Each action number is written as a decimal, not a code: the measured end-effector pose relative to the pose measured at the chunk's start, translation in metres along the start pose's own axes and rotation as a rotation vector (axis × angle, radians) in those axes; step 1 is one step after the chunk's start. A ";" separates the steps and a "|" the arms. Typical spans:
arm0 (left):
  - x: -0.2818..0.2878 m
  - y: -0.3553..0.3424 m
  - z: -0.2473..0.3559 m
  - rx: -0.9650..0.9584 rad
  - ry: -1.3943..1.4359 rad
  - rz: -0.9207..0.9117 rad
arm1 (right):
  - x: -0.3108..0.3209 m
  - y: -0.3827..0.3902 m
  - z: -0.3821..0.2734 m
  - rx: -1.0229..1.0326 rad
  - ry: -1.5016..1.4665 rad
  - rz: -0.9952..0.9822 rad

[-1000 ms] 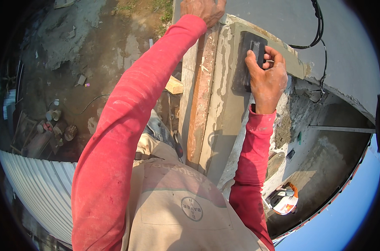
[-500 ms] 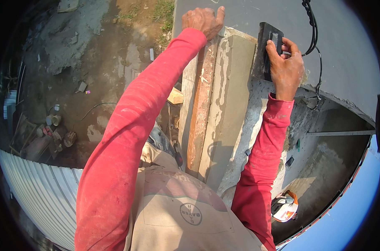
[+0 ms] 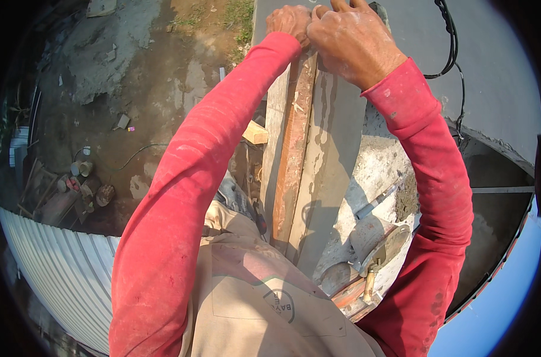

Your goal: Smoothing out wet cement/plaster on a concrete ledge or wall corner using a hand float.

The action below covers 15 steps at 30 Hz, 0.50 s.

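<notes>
1. the left hand (image 3: 289, 22) is curled closed over the top end of the reddish wooden board (image 3: 293, 149), fingers wrapped on it
2. the right hand (image 3: 354, 38) sits just beside it, touching it, fingers bent down over the same end; what its grip holds is hidden
3. the board runs down from both hands along the grey wet cement edge (image 3: 330, 160)
4. a trowel (image 3: 380, 253) lies well below, near the right elbow

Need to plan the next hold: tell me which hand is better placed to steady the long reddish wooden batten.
Left, probably. The left hand already rests on the top end of the long reddish wooden batten, while the right hand sits just beside it over the grey plastered strip.
</notes>
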<state>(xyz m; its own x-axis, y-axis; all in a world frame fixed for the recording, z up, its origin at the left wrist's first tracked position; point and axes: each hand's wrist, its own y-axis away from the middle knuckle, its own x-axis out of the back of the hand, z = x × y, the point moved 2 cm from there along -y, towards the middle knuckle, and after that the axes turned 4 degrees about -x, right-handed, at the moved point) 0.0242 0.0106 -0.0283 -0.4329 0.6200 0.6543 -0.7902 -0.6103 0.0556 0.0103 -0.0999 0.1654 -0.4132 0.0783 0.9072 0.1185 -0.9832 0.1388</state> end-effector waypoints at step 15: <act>-0.014 0.001 -0.014 -0.104 -0.030 -0.025 | -0.025 0.013 0.000 -0.085 -0.026 -0.009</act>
<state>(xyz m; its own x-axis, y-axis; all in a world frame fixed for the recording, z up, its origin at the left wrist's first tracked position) 0.0237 0.0080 -0.0482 -0.4004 0.6186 0.6760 -0.8420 -0.5395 -0.0051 0.0224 -0.1150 0.1448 -0.3903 0.0908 0.9162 0.0372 -0.9928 0.1142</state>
